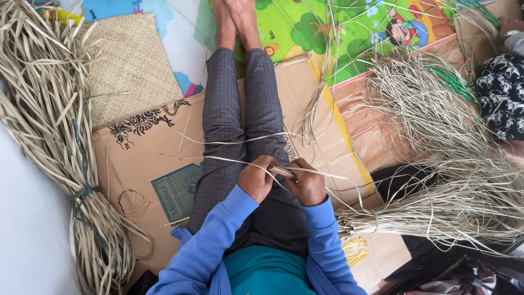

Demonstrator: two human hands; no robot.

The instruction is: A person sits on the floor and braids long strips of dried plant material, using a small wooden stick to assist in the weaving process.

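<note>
1. While I sit on the floor with my legs stretched out, both hands meet over my lap, so the work stays close under my eyes.
2. My left hand is closed around a few pale dried leaf strips, pinching them just where they cross.
3. My right hand is clamped on the same strips from the other side, nearly touching the left; held from both ends, they cannot slip or twist.
4. Loose ends of the strips trail away over my knees and off to my right, left long and free to hang clear of my fingers.
5. A tied bundle of thin strips lies just beside my right hip, its bound end pointing toward me, within easy reach.
6. A thicker bundle of wide leaves lies along my left, tied with a dark band and well apart from my hands.
7. A flattened cardboard sheet lies under my legs, keeping the strips and me off the floor.
8. A woven mat piece rests beyond the cardboard, to the left of my feet, out of the way.
</note>
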